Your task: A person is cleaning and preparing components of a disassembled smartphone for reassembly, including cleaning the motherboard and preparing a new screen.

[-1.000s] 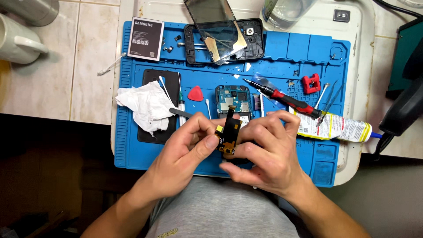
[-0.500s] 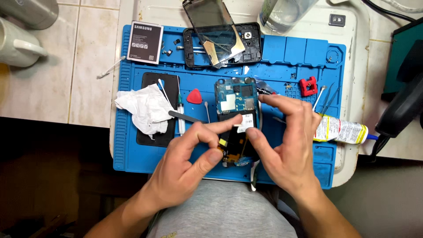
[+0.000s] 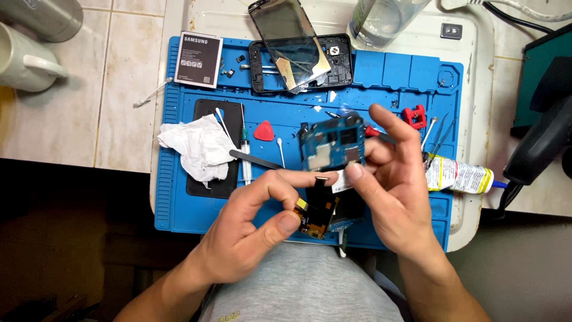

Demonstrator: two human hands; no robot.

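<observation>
While your right hand (image 3: 399, 191) has lifted the blue rectangular phone circuit board (image 3: 331, 142) higher above the blue silicone repair mat (image 3: 393, 74) than half a second ago, pinching it between thumb and fingers, your left hand (image 3: 250, 229) now grips the black and orange flex-cable part (image 3: 316, 214) below it. Both sit over the mat's near edge, by the crumpled white tissue (image 3: 196, 146).

Blue mat (image 3: 387, 77), blue circuit board (image 3: 330, 140), prob. orange-black flex (image 3: 316, 214).
</observation>
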